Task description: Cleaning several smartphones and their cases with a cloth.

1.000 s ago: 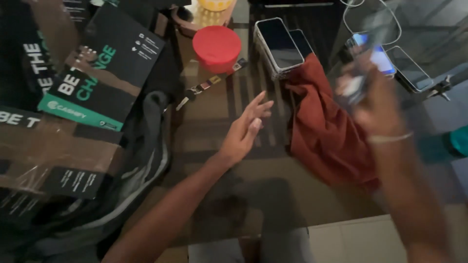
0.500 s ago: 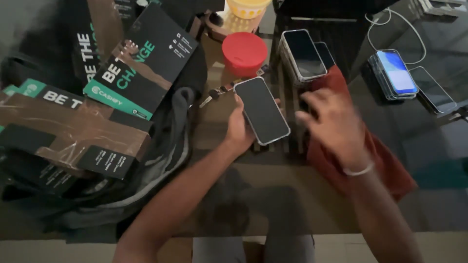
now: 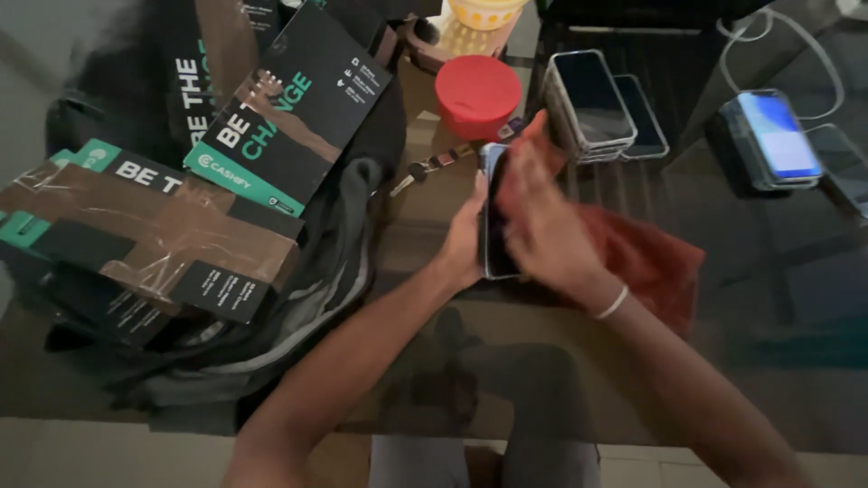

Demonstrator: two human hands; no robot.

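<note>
The left hand (image 3: 466, 244) grips a dark phone (image 3: 493, 217) on edge above the middle of the surface (image 3: 759, 271). The right hand (image 3: 542, 230) presses a red cloth (image 3: 651, 262) flat against its screen.

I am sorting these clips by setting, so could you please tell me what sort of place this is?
Probably a home or small-shop desk where used phones are handled: a glass table holds a stack of phones, taped black cartons and a backpack, while the left hand holds a phone.
</note>
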